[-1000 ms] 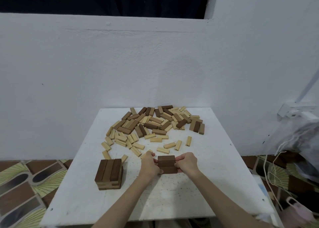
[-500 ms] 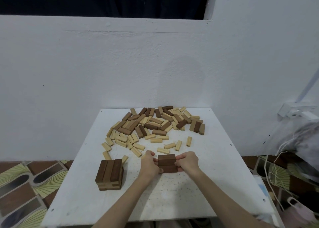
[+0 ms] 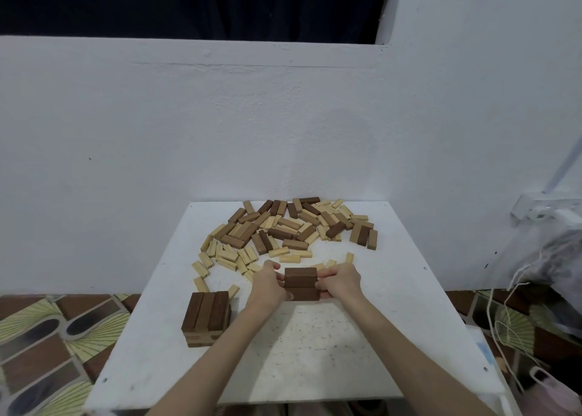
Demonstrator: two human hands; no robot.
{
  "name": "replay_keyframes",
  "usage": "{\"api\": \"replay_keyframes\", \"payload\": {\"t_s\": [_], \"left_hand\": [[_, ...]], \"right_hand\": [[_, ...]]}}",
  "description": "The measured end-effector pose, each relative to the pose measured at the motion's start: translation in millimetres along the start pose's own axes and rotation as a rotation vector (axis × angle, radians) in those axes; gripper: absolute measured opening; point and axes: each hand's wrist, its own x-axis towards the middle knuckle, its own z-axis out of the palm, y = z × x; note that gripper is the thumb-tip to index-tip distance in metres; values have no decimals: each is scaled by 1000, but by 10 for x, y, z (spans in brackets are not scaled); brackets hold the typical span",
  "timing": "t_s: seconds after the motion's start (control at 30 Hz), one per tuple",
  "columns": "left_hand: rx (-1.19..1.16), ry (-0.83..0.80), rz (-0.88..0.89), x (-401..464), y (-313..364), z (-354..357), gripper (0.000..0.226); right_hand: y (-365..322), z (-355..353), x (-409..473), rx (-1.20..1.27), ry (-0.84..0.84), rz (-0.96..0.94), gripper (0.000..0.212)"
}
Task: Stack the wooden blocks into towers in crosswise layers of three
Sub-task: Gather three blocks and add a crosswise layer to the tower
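A person's left hand (image 3: 267, 285) and right hand (image 3: 340, 281) clamp a small dark stack (image 3: 300, 284) from either side at the centre of the frame, fingers curled round its ends, on a white desk (image 3: 315, 352). The stack sits directly between the two hands, equally near to each; the long axis of its visible blocks runs left to right across the picture, so the hands press on the block ends. How many layers it holds cannot be counted with certainty; at least two show. One finished-looking tower (image 3: 206, 319) stands at lower left, well apart from the hands, its top layer of three dark blocks running away from the viewer. A loose heap of blocks (image 3: 289, 229), several dozen light and dark, too many to count exactly, lies beyond the hands, toward the wall (image 3: 220, 132).
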Motion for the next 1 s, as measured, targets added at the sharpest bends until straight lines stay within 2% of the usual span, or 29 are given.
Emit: {"api": "replay_keyframes", "payload": {"t_s": [0.4, 0.7, 1.0], "left_hand": [[17, 115, 79, -110, -4, -658, 65], [46, 147, 30, -302, -228, -1152, 63], [43, 106, -29, -425, -493, -1443, 64]], "right_hand": [[-486, 286, -284, 75, -87, -91, 23], [-615, 725, -541, 65, -163, -132, 26], [-562, 1050, -764, 70, -185, -115, 23]]}}
